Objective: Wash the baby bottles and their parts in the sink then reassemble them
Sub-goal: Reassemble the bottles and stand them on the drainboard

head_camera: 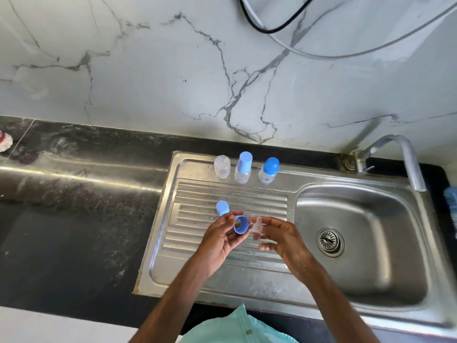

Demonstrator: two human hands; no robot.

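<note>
- Step in hand, by my read: reassembly. Two bottles are capped, one is open, and its parts are in the hands.
- Loose blue cap [222, 207] stands on the drainboard [188, 243], just behind the left hand.
- Open bottle [222, 167] stands at the drainboard's back rim, leftmost of three.
- Left hand [220, 240] is above the drainboard, fingers pinching the blue ring [241, 224].
- Tall-capped bottle [243, 168] and round-capped bottle [269, 170] stand along the same back rim, side by side.
- Right hand [286, 241] is over the drainboard's right part, fingertips pinching the clear teat [257, 225]. The teat is just beside the ring, not through it.
- Next move, likely: push the teat tip through the ring and pull until the flange seats. Soft and probably wet, so expect slip.
- Room: the reach back to the open bottle runs between the loose cap and the capped pair. It looks tight and easy to knock.
- Edges: the sink bowl [366, 276] drops off right of the drainboard, so a fumbled teat could slide in.
</note>
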